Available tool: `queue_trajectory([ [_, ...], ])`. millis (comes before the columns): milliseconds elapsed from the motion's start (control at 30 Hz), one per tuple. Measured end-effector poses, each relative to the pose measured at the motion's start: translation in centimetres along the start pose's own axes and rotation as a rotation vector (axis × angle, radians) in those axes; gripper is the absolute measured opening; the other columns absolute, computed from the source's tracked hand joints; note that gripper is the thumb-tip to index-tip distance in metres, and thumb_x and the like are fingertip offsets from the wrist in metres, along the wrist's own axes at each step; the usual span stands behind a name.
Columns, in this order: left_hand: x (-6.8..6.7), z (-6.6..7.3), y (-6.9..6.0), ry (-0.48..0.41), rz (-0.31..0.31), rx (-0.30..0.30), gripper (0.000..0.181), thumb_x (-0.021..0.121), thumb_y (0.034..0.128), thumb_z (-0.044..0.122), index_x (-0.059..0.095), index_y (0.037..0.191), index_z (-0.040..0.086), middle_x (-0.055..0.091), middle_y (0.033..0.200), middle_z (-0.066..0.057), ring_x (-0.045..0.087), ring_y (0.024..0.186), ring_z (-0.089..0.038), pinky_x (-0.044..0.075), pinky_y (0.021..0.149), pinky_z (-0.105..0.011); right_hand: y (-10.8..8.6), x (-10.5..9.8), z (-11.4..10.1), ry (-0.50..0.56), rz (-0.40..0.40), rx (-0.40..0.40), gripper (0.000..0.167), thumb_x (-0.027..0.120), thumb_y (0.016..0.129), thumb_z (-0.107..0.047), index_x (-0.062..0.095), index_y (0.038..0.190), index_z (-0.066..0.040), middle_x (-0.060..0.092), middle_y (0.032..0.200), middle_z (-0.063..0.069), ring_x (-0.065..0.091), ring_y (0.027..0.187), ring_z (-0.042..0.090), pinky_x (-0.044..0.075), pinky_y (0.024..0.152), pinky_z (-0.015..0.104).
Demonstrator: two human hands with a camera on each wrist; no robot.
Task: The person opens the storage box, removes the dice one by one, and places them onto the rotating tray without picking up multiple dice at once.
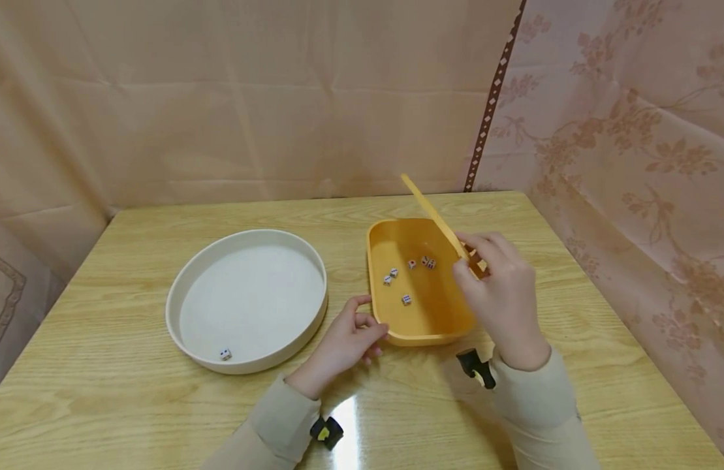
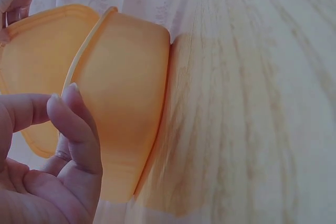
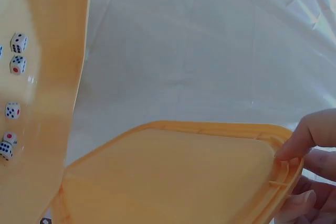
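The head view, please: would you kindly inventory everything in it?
Table: one, wood-toned, underneath
Round tray: one, white, table's left
Tray die: one, white, inside near wall
Rectangular box: one, orange, right of tray
Box dice: six visible, white, in box
Lid: one, orange, tilted at box's right
Backdrop cloth: one, beige, behind table
Floral cloth: one, pink, right
Trim: one, brown-and-white, between them
Patterned cloth: one, pale, far left
Wrist cameras: two, black, at cuffs
Sleeves: two, beige, near edge
Left hand: one, at box's rim
Right hand: one, pinching lid
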State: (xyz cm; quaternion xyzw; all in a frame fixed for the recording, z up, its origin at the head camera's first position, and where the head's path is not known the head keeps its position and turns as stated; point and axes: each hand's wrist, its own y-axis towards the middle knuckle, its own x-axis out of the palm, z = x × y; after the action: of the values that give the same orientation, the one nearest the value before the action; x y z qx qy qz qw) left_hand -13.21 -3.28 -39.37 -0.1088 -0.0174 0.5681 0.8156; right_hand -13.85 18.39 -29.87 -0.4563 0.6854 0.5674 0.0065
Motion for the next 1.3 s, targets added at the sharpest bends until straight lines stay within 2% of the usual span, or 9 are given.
queue_trajectory([
  [200, 0.1, 0.1, 0.0, -0.005, 0.006, -0.004, 0.062, 0.062, 0.0964, 0.012, 0.029, 0.148, 0.001, 0.069, 0.091, -0.011, 0.059, 0.062, -0.011, 0.05, 0.054, -0.025, 0.3, -0.4, 0.9, 0.036, 0.01, 0.127, 0.025, 0.063, 0.082, 0.011, 0.074, 0.105, 0.006, 0.071, 0.091, 0.02, 0.061, 0.072, 0.026, 0.036, 0.062, 0.002],
  [267, 0.1, 0.0, 0.0, -0.006, 0.008, -0.005, 0.062, 0.062, 0.0963, 0.012, 0.029, 0.148, 0.001, 0.069, 0.091, -0.011, 0.058, 0.062, -0.011, 0.049, 0.054, -0.025, 0.3, -0.5, 1.1, 0.049, 0.014, 0.159, 0.025, 0.063, 0.083, 0.011, 0.074, 0.105, 0.007, 0.071, 0.091, 0.021, 0.06, 0.073, 0.019, 0.036, 0.063, 0.0],
  [467, 0.1, -0.1, 0.0, -0.003, 0.011, -0.009, 0.063, 0.062, 0.0964, 0.013, 0.029, 0.149, 0.001, 0.069, 0.092, -0.011, 0.058, 0.062, -0.011, 0.049, 0.053, -0.024, 0.5, -0.8, 1.4, 0.117, 0.05, 0.239, 0.025, 0.065, 0.082, 0.011, 0.074, 0.105, 0.007, 0.071, 0.089, 0.021, 0.05, 0.075, -0.009, 0.039, 0.064, 0.001],
  [667, 0.3, 0.1, 0.3, 0.002, 0.008, -0.017, 0.066, 0.063, 0.0965, 0.014, 0.027, 0.15, 0.002, 0.069, 0.093, -0.011, 0.059, 0.062, -0.012, 0.049, 0.053, -0.025, 0.8, -1.2, 1.9, 0.179, 0.088, 0.325, 0.025, 0.065, 0.084, 0.008, 0.075, 0.107, 0.005, 0.071, 0.092, 0.021, 0.054, 0.077, -0.007, 0.042, 0.065, 0.003],
  [733, 0.4, 0.2, 0.4, 0.004, 0.004, -0.014, 0.065, 0.063, 0.0964, 0.014, 0.027, 0.15, 0.002, 0.069, 0.092, -0.011, 0.058, 0.061, -0.012, 0.049, 0.052, -0.024, 0.9, -1.4, 2.3, 0.179, 0.102, 0.354, 0.025, 0.065, 0.085, 0.005, 0.075, 0.108, 0.003, 0.072, 0.093, 0.014, 0.055, 0.078, -0.006, 0.043, 0.066, 0.004],
  [933, 0.8, 0.2, 0.8, 0.007, -0.008, -0.009, 0.066, 0.063, 0.0961, 0.013, 0.027, 0.15, 0.001, 0.07, 0.091, -0.012, 0.058, 0.061, -0.012, 0.048, 0.051, -0.024, 0.6, -2.3, 4.1, 0.214, 0.203, 0.494, 0.025, 0.069, 0.087, -0.003, 0.076, 0.11, -0.001, 0.064, 0.087, -0.025, 0.061, 0.08, -0.002, 0.048, 0.068, 0.006],
  [1000, 0.9, 0.2, 0.9, 0.01, -0.006, -0.01, 0.066, 0.063, 0.096, 0.013, 0.027, 0.15, 0.001, 0.07, 0.091, -0.012, 0.059, 0.061, -0.012, 0.049, 0.051, -0.024, 0.5, -2.7, 4.8, 0.264, 0.245, 0.553, 0.025, 0.069, 0.087, -0.004, 0.075, 0.111, -0.002, 0.065, 0.086, -0.024, 0.062, 0.078, 0.0, 0.049, 0.064, 0.007],
  [1100, 0.9, 0.2, 0.9, 0.015, -0.003, -0.013, 0.067, 0.063, 0.096, 0.013, 0.026, 0.15, 0.0, 0.07, 0.091, -0.011, 0.059, 0.061, -0.012, 0.049, 0.052, -0.024, 0.0, -3.2, 6.0, 0.394, 0.319, 0.636, 0.026, 0.069, 0.086, -0.002, 0.075, 0.111, -0.002, 0.07, 0.085, -0.013, 0.06, 0.068, 0.003, 0.047, 0.055, 0.009],
  [1300, 0.7, 0.1, 0.9, 0.022, 0.002, -0.018, 0.068, 0.062, 0.0965, 0.013, 0.024, 0.152, 0.0, 0.07, 0.092, -0.011, 0.06, 0.062, -0.012, 0.05, 0.052, -0.024, -1.3, -3.5, 7.3, 0.67, 0.444, 0.692, 0.024, 0.07, 0.084, 0.006, 0.074, 0.108, 0.004, 0.072, 0.082, 0.002, 0.051, 0.053, 0.01, 0.042, 0.047, 0.014],
])
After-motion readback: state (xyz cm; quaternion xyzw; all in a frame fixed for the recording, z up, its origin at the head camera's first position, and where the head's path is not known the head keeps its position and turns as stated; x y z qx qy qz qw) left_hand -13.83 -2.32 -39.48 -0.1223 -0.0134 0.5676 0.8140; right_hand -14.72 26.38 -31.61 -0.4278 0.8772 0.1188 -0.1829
